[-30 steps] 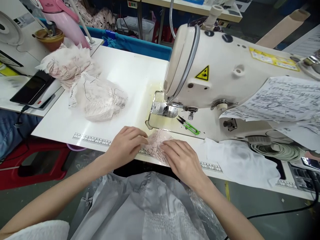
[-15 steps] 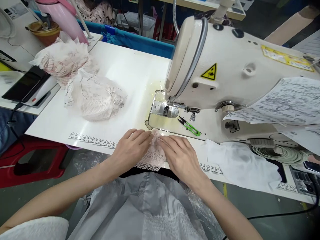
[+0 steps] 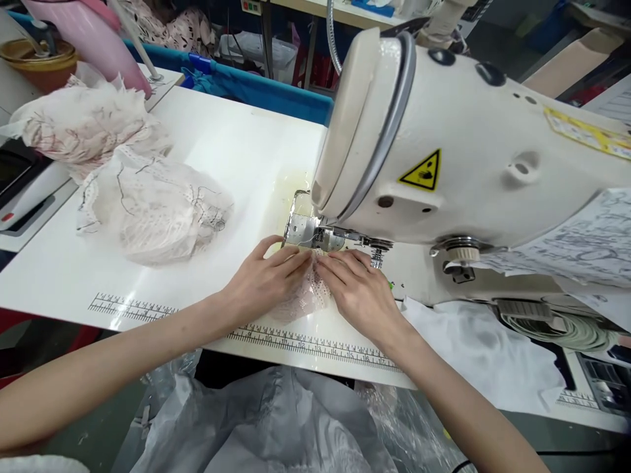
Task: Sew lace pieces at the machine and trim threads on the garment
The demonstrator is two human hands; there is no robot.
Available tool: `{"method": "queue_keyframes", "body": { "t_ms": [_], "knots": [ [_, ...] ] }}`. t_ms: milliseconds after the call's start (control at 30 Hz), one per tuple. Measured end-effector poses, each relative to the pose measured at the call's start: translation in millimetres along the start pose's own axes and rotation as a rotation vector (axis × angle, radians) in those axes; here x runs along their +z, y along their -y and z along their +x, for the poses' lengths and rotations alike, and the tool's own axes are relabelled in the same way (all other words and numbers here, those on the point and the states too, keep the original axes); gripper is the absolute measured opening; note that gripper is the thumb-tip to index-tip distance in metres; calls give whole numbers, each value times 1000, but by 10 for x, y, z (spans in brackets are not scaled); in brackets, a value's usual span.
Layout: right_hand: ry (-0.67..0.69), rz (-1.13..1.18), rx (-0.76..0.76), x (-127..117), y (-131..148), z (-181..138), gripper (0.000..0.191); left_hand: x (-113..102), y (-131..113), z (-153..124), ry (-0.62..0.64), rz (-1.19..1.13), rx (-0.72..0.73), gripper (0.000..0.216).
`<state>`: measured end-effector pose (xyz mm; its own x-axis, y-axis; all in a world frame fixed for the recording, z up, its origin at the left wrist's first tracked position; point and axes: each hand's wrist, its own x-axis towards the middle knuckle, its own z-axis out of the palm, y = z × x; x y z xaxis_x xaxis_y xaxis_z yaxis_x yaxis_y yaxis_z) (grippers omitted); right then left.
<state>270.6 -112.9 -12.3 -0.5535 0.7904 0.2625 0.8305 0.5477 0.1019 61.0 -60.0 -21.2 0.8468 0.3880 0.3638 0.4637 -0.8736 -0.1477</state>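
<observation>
A small piece of pale pink lace (image 3: 303, 295) lies on the white table just in front of the sewing machine's needle plate (image 3: 302, 230). My left hand (image 3: 269, 276) grips its left side with bent fingers. On the other side, my right hand (image 3: 355, 282) pinches the lace's upper right edge. Both sets of fingertips are close together, right below the presser foot (image 3: 323, 236). The sewing machine (image 3: 419, 144) rises behind my right hand. Green-handled thread snips are almost wholly hidden behind that hand.
Crumpled lace pieces with loose dark threads (image 3: 152, 203) lie to the left, another bundle (image 3: 83, 125) behind them. White cloth (image 3: 473, 348) lies at the right. A ruler strip (image 3: 315, 348) runs along the table's front edge. Written paper (image 3: 582, 236) hangs from the machine.
Both hands have carried the lace forward from the table's front edge to the needle plate. The view has moved closer to the machine. My right hand now covers the snips.
</observation>
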Motion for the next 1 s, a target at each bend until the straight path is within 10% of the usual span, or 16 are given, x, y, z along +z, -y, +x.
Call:
{"method": "queue_keyframes", "body": {
  "t_ms": [1000],
  "knots": [
    [-25, 36, 154, 173, -18, 57, 29, 234, 194, 164, -113, -23, 8, 27]
  ]
}}
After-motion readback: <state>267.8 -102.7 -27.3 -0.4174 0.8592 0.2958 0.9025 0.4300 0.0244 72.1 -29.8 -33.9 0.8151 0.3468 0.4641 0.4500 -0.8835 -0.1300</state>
